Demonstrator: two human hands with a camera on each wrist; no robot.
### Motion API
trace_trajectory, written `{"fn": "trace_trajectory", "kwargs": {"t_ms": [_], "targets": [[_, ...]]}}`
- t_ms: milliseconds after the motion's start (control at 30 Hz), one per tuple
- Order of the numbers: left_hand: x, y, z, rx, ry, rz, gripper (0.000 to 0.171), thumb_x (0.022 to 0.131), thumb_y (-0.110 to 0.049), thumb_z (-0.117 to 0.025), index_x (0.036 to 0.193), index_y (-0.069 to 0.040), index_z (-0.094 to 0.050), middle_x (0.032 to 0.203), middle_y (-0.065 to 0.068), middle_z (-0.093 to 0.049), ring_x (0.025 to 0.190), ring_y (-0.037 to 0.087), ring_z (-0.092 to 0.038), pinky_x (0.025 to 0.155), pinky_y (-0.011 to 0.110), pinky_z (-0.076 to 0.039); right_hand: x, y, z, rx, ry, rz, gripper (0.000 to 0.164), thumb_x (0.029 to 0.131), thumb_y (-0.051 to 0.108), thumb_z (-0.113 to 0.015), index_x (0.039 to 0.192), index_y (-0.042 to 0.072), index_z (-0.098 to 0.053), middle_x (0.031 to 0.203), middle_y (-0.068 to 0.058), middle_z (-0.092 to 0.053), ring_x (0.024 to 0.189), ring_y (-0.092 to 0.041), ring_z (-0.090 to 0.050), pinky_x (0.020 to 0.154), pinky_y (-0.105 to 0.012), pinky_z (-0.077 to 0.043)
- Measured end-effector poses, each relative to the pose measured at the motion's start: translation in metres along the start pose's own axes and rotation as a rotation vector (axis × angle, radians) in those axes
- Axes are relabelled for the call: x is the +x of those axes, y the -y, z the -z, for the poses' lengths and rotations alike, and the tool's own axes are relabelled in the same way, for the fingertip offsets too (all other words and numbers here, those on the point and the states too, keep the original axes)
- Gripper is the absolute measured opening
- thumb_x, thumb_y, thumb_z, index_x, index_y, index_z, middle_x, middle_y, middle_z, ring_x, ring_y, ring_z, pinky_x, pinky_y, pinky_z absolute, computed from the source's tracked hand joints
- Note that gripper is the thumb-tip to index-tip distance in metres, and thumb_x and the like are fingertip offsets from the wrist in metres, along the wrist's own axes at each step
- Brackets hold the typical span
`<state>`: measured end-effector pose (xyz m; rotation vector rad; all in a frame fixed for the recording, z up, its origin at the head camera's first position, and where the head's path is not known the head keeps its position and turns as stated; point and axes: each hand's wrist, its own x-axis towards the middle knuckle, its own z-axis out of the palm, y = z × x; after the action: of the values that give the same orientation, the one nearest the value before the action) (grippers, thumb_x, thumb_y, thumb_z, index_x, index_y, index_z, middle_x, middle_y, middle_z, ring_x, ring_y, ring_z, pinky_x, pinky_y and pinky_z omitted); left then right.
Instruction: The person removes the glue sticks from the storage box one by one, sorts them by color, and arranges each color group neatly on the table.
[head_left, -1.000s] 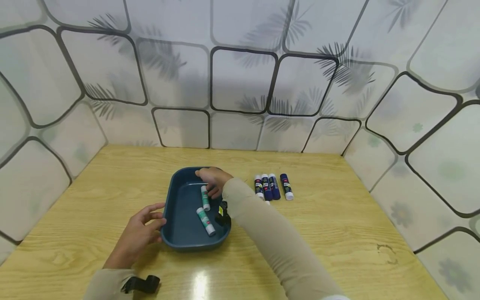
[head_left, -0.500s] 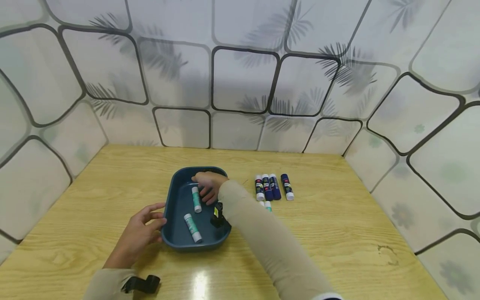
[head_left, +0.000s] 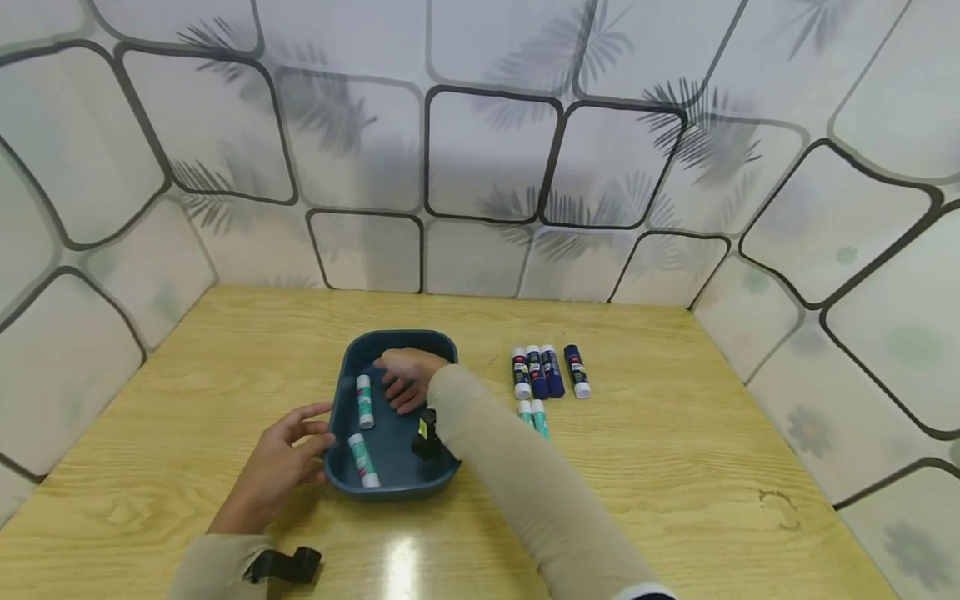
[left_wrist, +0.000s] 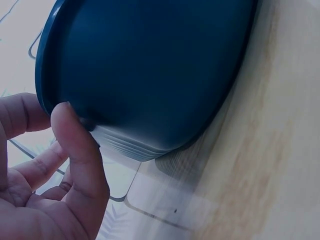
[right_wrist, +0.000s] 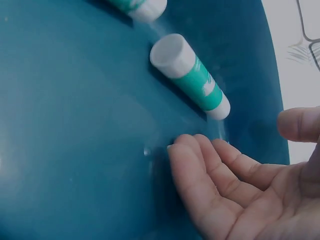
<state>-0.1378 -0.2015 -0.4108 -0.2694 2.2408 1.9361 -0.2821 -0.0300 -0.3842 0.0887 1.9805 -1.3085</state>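
A dark blue plastic tub (head_left: 401,471) stands on the table in the head view. Two glue sticks with green labels and white ends lie along its left side inside, a farther glue stick (head_left: 364,402) and a nearer glue stick (head_left: 363,460). My right hand (head_left: 408,379) is lowered into the tub, fingers loosely bent and holding nothing; in the right wrist view its fingertips are a little apart from the closer glue stick (right_wrist: 195,77). My left hand (head_left: 281,454) touches the tub's left side from outside, its thumb (left_wrist: 77,145) against the wall just under the rim.
Right of the tub, several dark blue glue sticks (head_left: 537,372) lie in a row, with a separate dark blue glue stick (head_left: 577,372) beside them. Two green glue sticks (head_left: 539,419) lie nearer, partly behind the right sleeve (head_left: 525,467). A patterned backdrop (head_left: 480,150) surrounds the wooden table (head_left: 675,467).
Both glue sticks inside the tub have shifted left, toward its left wall. My right hand has moved slightly left within the tub. The left hand has stayed in place.
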Motion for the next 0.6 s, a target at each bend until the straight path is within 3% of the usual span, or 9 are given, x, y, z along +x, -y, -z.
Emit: {"fn": "trace_trajectory", "kwargs": {"t_ms": [367, 600], "targets": [[0.001, 0.000, 0.000, 0.004, 0.006, -0.001, 0.051, 0.099, -0.006, -0.051, 0.148, -0.007, -0.035, 0.128, 0.021, -0.043, 0.089, 0.021, -0.056, 0.063, 0.033, -0.054, 0.002, 0.003, -0.010, 0.008, 0.027, -0.027, 0.040, 0.098, 0.033, -0.050, 0.107, -0.005, -0.061, 0.091, -0.019, -0.061, 0.072, -0.027, -0.060, 0.077, -0.040, -0.055], [0.001, 0.001, 0.000, 0.012, -0.001, 0.004, 0.052, 0.098, -0.005, -0.051, 0.148, -0.007, -0.035, 0.127, 0.022, -0.043, 0.088, 0.020, -0.057, 0.062, 0.033, -0.054, 0.004, 0.002, -0.016, -0.042, 0.006, 0.014, 0.032, 0.094, 0.025, -0.062, 0.107, -0.004, -0.060, 0.089, -0.017, -0.063, 0.071, -0.025, -0.062, 0.072, -0.037, -0.056]]}}
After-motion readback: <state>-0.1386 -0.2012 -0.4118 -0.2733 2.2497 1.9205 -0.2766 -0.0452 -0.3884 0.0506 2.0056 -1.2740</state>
